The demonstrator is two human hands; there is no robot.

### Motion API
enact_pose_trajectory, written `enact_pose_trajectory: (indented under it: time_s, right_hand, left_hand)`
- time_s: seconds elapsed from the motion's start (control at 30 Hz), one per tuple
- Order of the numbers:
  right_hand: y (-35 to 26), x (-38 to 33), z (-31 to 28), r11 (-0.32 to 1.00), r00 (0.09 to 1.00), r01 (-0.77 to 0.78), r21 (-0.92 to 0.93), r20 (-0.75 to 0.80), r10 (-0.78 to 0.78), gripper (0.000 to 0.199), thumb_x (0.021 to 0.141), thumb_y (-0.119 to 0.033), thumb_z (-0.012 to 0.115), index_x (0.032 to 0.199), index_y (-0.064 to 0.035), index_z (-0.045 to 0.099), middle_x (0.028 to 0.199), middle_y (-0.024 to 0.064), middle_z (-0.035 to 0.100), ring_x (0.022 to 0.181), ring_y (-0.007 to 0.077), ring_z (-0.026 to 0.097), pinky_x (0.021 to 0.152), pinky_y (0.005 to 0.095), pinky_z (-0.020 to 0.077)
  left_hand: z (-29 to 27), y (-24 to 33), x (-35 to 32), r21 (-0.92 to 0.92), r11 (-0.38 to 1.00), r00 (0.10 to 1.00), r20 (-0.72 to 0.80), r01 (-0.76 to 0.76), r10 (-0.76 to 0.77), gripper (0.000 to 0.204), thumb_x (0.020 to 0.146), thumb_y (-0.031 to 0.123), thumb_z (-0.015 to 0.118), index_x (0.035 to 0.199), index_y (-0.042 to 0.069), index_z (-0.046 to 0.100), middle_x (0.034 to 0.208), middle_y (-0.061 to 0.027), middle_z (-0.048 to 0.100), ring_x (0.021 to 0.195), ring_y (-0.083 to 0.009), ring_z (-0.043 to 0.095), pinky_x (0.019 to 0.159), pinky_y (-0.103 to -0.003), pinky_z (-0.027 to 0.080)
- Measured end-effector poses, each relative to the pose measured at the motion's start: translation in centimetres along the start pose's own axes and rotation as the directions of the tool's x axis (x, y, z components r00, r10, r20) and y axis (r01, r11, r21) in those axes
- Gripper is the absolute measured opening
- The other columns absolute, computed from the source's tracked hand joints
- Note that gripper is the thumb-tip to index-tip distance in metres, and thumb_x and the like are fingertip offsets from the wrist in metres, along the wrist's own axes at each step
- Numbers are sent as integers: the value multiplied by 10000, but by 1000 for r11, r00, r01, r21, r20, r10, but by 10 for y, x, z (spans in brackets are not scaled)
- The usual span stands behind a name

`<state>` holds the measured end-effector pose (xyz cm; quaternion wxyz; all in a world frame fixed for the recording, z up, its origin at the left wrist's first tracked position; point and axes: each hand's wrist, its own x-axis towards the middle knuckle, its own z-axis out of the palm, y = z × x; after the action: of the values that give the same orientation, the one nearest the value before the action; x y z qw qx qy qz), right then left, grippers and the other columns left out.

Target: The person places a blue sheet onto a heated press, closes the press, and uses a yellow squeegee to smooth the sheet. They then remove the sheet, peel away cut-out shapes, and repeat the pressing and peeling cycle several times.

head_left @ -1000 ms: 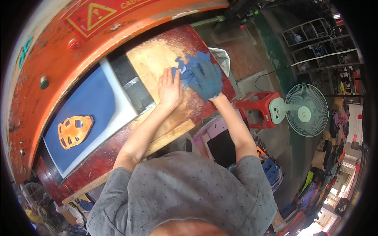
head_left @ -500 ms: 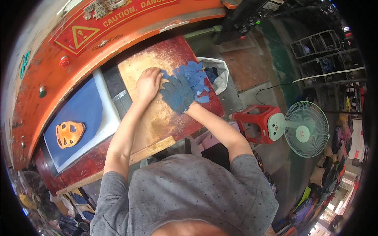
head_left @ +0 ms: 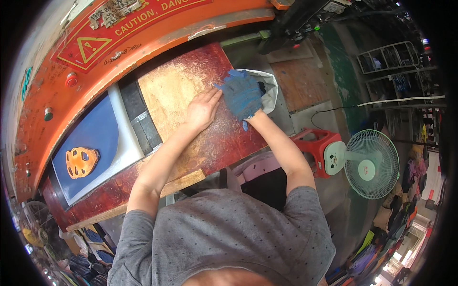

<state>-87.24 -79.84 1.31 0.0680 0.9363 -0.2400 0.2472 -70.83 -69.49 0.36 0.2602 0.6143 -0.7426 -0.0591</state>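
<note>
My right hand (head_left: 242, 97), in a blue-grey work glove, lies spread over the right edge of the worn red tabletop (head_left: 200, 143). Small blue cut pieces (head_left: 244, 125) peek out around the glove; most of the pile is hidden beneath it. Just past that edge hangs or stands a white bag (head_left: 270, 90), its mouth partly covered by the glove. My bare left hand (head_left: 202, 110) rests flat on the table beside the glove, fingers stretched out and holding nothing. On the left, an orange cutting die (head_left: 81, 162) with oval openings sits on a blue sheet (head_left: 102, 128) over a white board.
An orange machine beam (head_left: 143, 45) with a red button (head_left: 71, 79) and a green button (head_left: 48, 114) spans the far side. To the right are a red stool (head_left: 315, 145) and a pale green fan (head_left: 369, 164). Racks stand farther right.
Both hands have moved right across the table. The gloved right hand has swept the blue pieces to the edge by the bag, leaving the wood behind bare.
</note>
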Motion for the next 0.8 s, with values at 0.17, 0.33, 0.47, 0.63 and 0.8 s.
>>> enact_pose_trajectory:
  time_s: [0.17, 0.33, 0.47, 0.63, 0.8]
  right_hand:
    - [33, 10, -18, 940, 917, -311, -140, 215, 335, 164, 755, -235, 617, 847, -122, 694, 865, 119, 660, 865, 299, 621, 723, 437, 480]
    - [18, -7, -52, 958, 987, -158, 240, 17, 159, 276, 747, -293, 664, 964, -126, 695, 981, 142, 649, 918, 332, 618, 791, 450, 492]
    - [-26, -51, -58, 889, 944, 283, 359, 57, -324, 408, 722, -344, 703, 1064, -129, 643, 1201, 146, 567, 1087, 356, 551, 921, 534, 417]
    - [17, -34, -27, 997, 998, -54, 63, 41, 52, 418, 717, -335, 706, 1078, -136, 637, 1216, 157, 557, 1140, 351, 524, 938, 515, 401]
    - [2, 21, -11, 994, 998, 15, 107, 52, -21, 249, 724, -300, 680, 914, -144, 641, 968, 94, 607, 967, 291, 578, 830, 447, 444]
  left_hand:
    - [7, 16, 7, -349, 937, 1000, -1, 12, -13, 373, 927, 127, 519, 1285, 25, 537, 1310, -187, 544, 1251, -334, 493, 1071, -412, 378]
    - [-10, 2, 10, -364, 924, 970, -155, 119, -186, 311, 913, 94, 526, 1209, 28, 595, 1267, -178, 561, 1222, -334, 499, 1045, -412, 395]
    - [-24, -12, -5, -89, 985, 978, -135, 145, -156, 288, 865, 70, 568, 1143, 58, 644, 1297, -173, 534, 1237, -367, 469, 1035, -455, 389]
    - [-22, -9, -25, -53, 986, 983, -90, 156, -160, 259, 846, 50, 585, 1089, 79, 673, 1292, -170, 536, 1236, -366, 468, 1032, -451, 382]
    - [-34, -10, -42, -277, 932, 921, -244, 234, -304, 207, 837, 25, 605, 1028, 59, 677, 1204, -138, 594, 1165, -325, 525, 979, -400, 424]
